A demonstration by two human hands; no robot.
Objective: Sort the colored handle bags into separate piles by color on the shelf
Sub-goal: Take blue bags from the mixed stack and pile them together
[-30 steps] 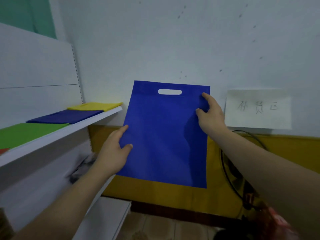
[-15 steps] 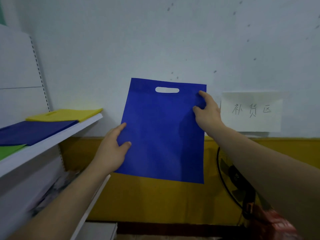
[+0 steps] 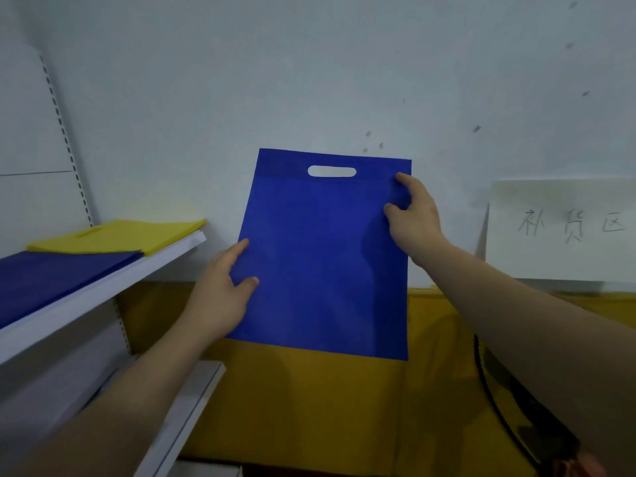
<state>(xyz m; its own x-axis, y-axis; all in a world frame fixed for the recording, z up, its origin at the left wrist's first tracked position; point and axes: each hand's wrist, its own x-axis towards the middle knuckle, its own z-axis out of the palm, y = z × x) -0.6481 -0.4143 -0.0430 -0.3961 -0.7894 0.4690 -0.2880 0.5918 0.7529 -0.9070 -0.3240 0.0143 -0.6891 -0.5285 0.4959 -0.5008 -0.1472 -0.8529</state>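
A flat royal-blue non-woven fabric bag (image 3: 320, 263) with an oval handle slot (image 3: 332, 171) cut near its top edge hangs upright in the air, held up in front of a pale wall (image 3: 275, 80). It is off the shelf. The person's left hand (image 3: 220, 297) grips the bag's left edge about halfway down, with the thumb laid on the front face and a finger stretched up along the edge. The right hand (image 3: 413, 218) holds the bag's upper right edge just below and to the right of the slot, thumb and forefinger bent onto the front. The other fingers of both hands are hidden behind the fabric.

To the left of the bag, and near its left edge, a white board shelf (image 3: 103, 290) runs away toward the lower left. On it, the pile nearest the bag is a flat stack of yellow bags (image 3: 117, 234); a flat stack of blue bags (image 3: 51, 277) lies just beyond that, overlapped at its far edge by the yellow one. A lower white shelf board (image 3: 192, 401) sits below and left of the bag.

To the right of the bag, well apart from it, a white paper sheet (image 3: 564, 228) with handwritten characters is fixed to the wall. Behind and under the bag's bottom edge runs a mustard-yellow wall band (image 3: 309, 407), with a black cable (image 3: 499, 418) to the lower right
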